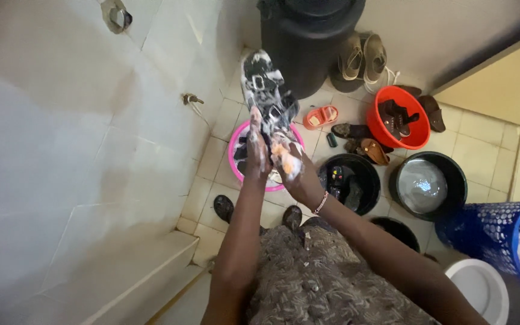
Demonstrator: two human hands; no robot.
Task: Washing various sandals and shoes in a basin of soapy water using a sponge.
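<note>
Two soapy hands work over a pink basin [233,157] on the tiled floor. Her left hand [257,151] is closed around the heel end of a black buckled sandal [266,90], holding it up, toe pointing away, foam all over it. Her right hand [289,161] is curled around something orange and lathered [279,146], pressed against the sandal's side. Just beside the pink basin sits a black basin [365,168] with shoes inside; farther off, a red bucket [405,141] holds brown sandals.

Bare arms, soapy hands [272,153], beaded bracelet [321,203] on right wrist, mottled brown-grey patterned garment [326,277].
</note>
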